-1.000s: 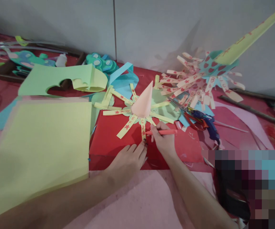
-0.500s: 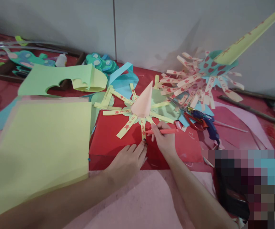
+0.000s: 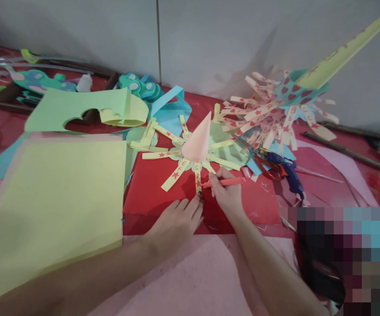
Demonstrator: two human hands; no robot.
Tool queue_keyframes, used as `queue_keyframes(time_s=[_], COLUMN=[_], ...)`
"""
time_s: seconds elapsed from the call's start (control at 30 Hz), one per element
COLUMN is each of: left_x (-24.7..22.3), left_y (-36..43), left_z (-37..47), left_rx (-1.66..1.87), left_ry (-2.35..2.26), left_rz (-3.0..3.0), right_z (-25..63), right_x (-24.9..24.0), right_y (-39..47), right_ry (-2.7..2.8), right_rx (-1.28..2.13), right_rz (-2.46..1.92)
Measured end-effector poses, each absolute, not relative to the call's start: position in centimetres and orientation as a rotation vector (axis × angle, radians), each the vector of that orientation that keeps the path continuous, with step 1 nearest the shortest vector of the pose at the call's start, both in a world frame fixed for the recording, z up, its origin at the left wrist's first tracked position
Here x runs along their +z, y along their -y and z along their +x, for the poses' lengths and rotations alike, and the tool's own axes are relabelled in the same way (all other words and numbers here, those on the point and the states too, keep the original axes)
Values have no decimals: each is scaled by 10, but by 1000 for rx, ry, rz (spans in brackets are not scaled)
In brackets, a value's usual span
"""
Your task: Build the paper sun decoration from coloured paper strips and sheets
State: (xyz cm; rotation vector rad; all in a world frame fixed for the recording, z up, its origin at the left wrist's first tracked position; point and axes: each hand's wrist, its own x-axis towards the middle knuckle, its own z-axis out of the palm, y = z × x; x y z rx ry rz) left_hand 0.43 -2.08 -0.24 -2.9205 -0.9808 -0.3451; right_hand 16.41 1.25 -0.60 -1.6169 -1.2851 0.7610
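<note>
A pink paper cone point(image 3: 198, 142) stands at the centre of yellow strips spread like rays, several marked with red letters and stars. It rests on a red box point(image 3: 163, 202). My right hand point(image 3: 227, 193) grips a red marker point(image 3: 231, 181), its tip at the star on the strip point(image 3: 198, 172) lettered G. My left hand point(image 3: 178, 217) lies palm down with fingers extended, its fingertips on the lower end of that same strip.
Yellow sheets point(image 3: 68, 193) lie at the left, green cut paper point(image 3: 78, 103) behind them. A blue glue gun point(image 3: 288, 171) and scissors point(image 3: 270, 169) lie right of the cone. Finished-looking paper figures point(image 3: 275, 109) stand back right, near sticks point(image 3: 344, 150).
The marker and my right hand have shifted very slightly, with the marker's back end tilted a little higher. My left hand stays in place.
</note>
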Motion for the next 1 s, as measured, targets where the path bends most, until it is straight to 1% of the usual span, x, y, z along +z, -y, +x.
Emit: queue_keyframes(time_s=[0.2, 0.5, 0.87, 1.0], left_x=[-3, -4, -4, -4], left_y=[21, 21, 21, 21], left_z=[5, 5, 5, 5], left_rx=[-354, -373, -352, -360], left_ry=[998, 959, 963, 958], left_rz=[-2963, -2906, -2915, -2895], right_z=[164, 164, 165, 164], right_x=[-4, -6, -7, -7], right_y=[-13, -12, -13, -13], right_ry=[1255, 1326, 1233, 1288], right_rx=[862, 854, 866, 859], right_rz=[-1564, -1588, -1563, -1589])
